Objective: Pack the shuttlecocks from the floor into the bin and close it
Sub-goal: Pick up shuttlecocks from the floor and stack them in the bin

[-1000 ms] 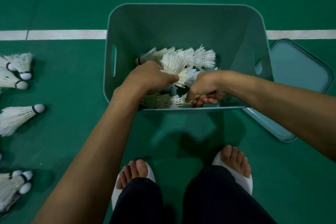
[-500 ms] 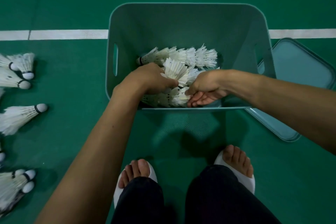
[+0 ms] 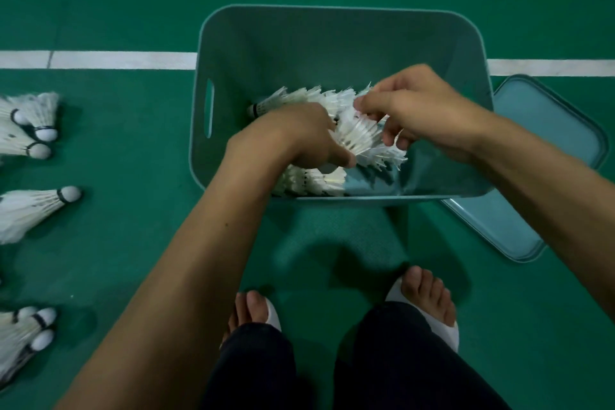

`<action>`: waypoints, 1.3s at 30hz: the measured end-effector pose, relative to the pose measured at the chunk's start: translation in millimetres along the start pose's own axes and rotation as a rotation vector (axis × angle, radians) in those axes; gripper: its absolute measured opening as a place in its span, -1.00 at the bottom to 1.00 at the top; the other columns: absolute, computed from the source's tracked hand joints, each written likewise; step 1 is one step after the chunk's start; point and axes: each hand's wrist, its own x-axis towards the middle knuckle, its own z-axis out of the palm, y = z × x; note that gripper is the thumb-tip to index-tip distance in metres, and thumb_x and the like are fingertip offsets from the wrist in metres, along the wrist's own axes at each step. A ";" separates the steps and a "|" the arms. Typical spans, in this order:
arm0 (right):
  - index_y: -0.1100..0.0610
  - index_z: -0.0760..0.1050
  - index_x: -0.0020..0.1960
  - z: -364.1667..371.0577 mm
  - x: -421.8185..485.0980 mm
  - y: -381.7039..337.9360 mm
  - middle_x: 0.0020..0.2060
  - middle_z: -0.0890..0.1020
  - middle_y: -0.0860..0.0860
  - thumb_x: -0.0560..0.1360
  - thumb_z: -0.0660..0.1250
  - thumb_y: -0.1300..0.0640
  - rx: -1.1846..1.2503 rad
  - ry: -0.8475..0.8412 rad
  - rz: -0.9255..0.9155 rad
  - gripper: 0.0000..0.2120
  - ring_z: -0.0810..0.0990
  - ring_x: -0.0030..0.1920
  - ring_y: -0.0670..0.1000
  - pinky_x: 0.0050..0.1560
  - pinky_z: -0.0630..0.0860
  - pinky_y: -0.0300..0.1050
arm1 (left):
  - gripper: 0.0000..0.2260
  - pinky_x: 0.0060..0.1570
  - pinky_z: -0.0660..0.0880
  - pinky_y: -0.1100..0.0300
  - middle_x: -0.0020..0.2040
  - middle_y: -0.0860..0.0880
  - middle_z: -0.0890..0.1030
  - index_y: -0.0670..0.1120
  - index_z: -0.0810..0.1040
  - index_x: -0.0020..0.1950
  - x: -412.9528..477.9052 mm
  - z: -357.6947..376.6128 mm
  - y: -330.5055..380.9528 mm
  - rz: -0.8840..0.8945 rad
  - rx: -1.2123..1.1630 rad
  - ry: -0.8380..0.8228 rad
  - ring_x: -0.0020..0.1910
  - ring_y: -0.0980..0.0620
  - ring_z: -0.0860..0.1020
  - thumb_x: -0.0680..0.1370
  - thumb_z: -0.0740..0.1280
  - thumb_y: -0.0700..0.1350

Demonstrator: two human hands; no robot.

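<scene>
A teal plastic bin [image 3: 233,53] stands open on the green court floor and holds a pile of white feather shuttlecocks [image 3: 299,100]. Both my hands are inside it. My left hand [image 3: 299,140] grips a bunch of shuttlecocks [image 3: 359,136] near the bin's front. My right hand [image 3: 409,103] pinches the feathers of the same bunch from above. Several more shuttlecocks [image 3: 30,206] lie on the floor to the left of the bin. The bin's teal lid [image 3: 545,130] lies flat on the floor at the right, partly under the bin's corner.
A white court line [image 3: 119,60] runs across the floor behind the bin. My two feet in white slippers [image 3: 432,316] stand just in front of the bin. Green floor stretches beyond the bin.
My right hand has risen from the bin's front wall and moved back, now pinching feathers higher up. My left hand has shifted slightly with the bunch. The view has moved closer.
</scene>
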 end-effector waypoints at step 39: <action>0.25 0.60 -0.16 30.9 20.5 10.5 -0.51 0.65 0.03 0.46 0.57 -0.03 -0.573 -0.158 0.306 -0.66 0.48 -0.67 -0.08 -0.59 0.40 -0.32 | -0.63 -0.20 0.45 0.15 -0.17 0.00 0.60 -0.12 0.61 0.05 -2.6 13.6 -1.1 -0.018 -0.664 0.277 -0.22 0.05 0.55 0.57 0.38 0.20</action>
